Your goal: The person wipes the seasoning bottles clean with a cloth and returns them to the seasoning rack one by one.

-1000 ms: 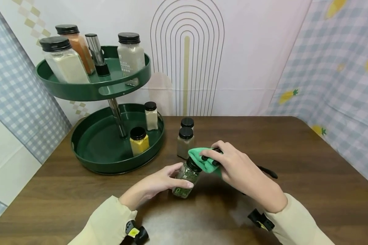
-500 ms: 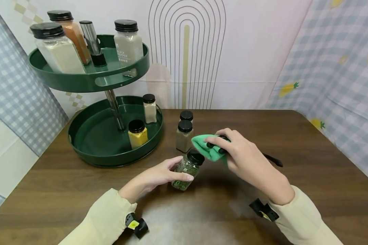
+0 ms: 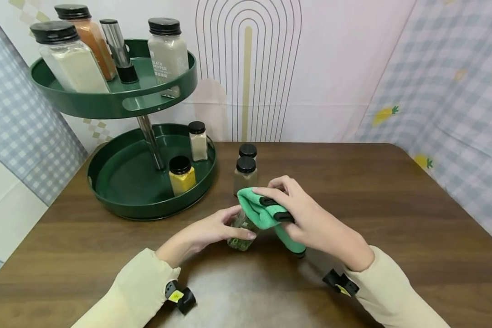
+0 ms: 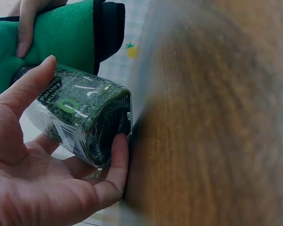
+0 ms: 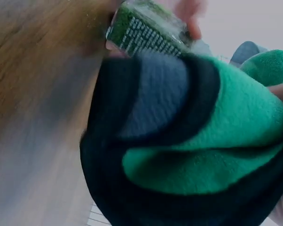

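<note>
My left hand (image 3: 213, 231) grips a small clear square jar of dried parsley (image 4: 87, 110), held tilted with its base toward me. In the left wrist view the thumb lies along one side and the fingers curl under the base. My right hand (image 3: 301, 214) holds a folded green cloth (image 3: 257, 210) with black edging over the jar's top. The cloth hides nearly all of the black lid, and a loose fold of it hangs below the right hand. The right wrist view shows the cloth bunched close in front, with the jar's printed back label behind it.
Two small black-lidded jars (image 3: 245, 175) stand just behind the cloth. At left is a green two-tier turntable rack (image 3: 147, 214). Its upper tier (image 3: 102, 107) holds several jars and a silver cylinder (image 3: 116, 48); below stand a yellow jar (image 3: 182, 178) and a pale jar (image 3: 198, 143).
The right hand drew the cloth off the lid to the right, then brought it back left over the jar's top. The left hand keeps its grip. The head view has tilted slightly downward, then upward.
</note>
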Tool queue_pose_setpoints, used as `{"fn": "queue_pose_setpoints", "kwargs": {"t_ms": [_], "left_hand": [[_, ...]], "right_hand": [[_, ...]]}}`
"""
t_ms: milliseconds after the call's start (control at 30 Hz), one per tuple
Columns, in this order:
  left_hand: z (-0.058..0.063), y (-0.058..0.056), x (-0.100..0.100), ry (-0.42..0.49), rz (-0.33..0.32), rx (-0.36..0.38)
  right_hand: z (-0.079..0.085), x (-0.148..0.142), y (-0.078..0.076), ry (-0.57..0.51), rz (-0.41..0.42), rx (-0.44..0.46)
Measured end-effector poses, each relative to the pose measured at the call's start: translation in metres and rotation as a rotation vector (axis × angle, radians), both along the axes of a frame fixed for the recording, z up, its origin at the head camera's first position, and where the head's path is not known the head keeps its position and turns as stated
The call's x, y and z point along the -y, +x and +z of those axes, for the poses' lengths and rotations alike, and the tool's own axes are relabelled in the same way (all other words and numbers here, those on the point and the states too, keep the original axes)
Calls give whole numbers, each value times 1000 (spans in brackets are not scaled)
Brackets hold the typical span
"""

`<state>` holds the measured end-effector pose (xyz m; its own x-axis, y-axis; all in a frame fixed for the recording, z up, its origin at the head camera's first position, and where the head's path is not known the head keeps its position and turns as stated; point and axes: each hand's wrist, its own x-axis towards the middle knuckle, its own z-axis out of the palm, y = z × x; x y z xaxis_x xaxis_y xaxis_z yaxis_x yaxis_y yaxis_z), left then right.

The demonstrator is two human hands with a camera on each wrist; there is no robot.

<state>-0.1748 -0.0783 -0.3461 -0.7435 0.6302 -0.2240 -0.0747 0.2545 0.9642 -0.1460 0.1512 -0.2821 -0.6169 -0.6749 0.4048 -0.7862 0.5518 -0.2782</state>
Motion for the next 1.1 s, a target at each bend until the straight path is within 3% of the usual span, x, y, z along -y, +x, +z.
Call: {"fn": "queue_pose_setpoints", "kwargs": {"t_ms": [600,933,1100], "left_hand": [[0,2,-2,8,-10,-17],[-1,0,-1,12,-14,29],[0,1,-1,16,-14,24]], "right_hand": [[0,1,5,60,-50,-51],[-6,1,1,24,-130,-56],[-7,-5,-4,75,-177,-15]]}}
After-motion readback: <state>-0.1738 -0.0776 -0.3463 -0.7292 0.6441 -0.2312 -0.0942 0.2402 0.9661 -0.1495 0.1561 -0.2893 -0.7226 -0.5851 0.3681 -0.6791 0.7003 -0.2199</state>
